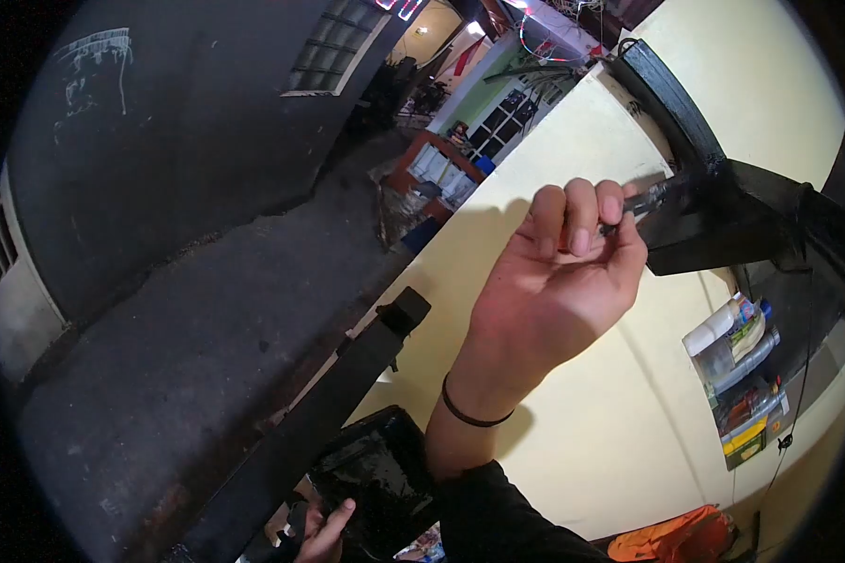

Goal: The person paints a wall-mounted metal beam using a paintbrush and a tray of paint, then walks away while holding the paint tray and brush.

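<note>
My right hand (563, 272), palm toward me and a dark band on the wrist, is raised with its fingers closed on a slim paintbrush (643, 200). A bit of the brush's red-orange handle shows between the fingers. Its dark end meets a glossy black bracket (714, 220) fixed on the cream wall; the exact contact is hard to see. Low in view, my left hand (324, 533) is partly cut off, its thumb against the edge of a black container (376, 474) smeared with a dark, shiny coating. The rest of its fingers are mostly hidden.
A long black beam (319, 403) slants up from the lower left beside the cream wall (591, 413). Bottles and packets (742, 375) fill a recess at right. Orange cloth (676, 535) lies at the bottom. Beyond is a dark paved alley (225, 328).
</note>
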A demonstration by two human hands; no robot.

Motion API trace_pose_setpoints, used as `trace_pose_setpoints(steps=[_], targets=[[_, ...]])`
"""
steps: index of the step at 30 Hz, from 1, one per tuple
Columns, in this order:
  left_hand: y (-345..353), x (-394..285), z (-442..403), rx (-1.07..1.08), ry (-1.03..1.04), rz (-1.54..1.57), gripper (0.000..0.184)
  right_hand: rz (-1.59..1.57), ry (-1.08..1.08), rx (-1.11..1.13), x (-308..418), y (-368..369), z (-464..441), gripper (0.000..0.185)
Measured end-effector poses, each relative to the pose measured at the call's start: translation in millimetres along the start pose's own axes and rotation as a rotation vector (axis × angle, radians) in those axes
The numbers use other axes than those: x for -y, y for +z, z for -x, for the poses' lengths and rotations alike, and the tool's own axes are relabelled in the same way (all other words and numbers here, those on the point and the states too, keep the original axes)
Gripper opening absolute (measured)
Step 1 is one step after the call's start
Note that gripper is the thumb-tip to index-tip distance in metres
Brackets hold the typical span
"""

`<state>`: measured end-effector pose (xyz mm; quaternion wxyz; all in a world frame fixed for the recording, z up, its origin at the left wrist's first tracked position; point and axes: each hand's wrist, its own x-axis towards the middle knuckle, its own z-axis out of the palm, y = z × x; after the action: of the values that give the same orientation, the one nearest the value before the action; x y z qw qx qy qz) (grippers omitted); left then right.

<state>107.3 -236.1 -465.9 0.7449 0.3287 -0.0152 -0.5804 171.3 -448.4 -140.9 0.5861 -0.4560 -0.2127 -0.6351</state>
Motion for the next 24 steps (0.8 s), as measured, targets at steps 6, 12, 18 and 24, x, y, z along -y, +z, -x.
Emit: trace_pose_setpoints(steps=[6, 12, 18, 24], targets=[[10, -8, 7, -0.056, -0.058, 0.029, 0.068, -0.037, -0.069, -0.051, 7, 10, -13, 0.012], [13, -11, 5, -0.051, -0.078, 0.006, 0.069, 0.019, -0.101, 0.010, 5, 17, 11, 0.009], [13, -13, 2, -0.005, 0.033, -0.071, 0.055, 0.120, -0.107, -0.078, -1, 23, 12, 0.012], [16, -20, 5, -0.021, 0.019, -0.200, 0.054, 0.048, -0.102, -0.090, 18, 30, 28, 0.020]])
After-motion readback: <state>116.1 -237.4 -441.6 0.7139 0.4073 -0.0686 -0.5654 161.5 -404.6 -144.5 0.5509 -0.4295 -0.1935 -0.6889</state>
